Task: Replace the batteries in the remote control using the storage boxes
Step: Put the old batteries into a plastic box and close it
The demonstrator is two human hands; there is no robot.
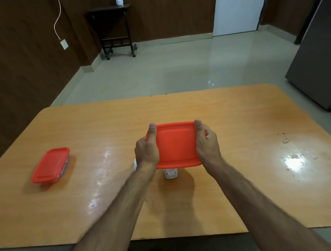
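Room: dark wood-panel walls, pale tiled floor [175,65], white door [238,6] at back, grey fridge [321,57] at right edge. Small black side table [113,28] on castors against far wall w/ a little white pot [119,0] on top. White cable [57,21] runs down to a wall socket [64,44].

Work surface: orange-brown wooden table [229,120], glossy, light glare L and R of centre; some dark specks near the R glare patch.

Centre: red-lidded storage box [175,144] held up over the table, lid face toward cam. Left hand [147,152] grips its L edge, thumb laid along the lid's L rim, remaining fingers wrapped behind, not visible. Right hand [206,144] grips the R edge the same way, thumb on the far R corner, fingers curled under/behind. Both hands clamped on the box; contents can't be seen.

Under the held box: white remote control [170,173] lying on the table, only its near end showing. A small white piece [135,164] peeks out just beside the L wrist; can't tell what it is.

Second storage box [51,165], red lid on, clear body, sits on the table well apart to the L, untouched.
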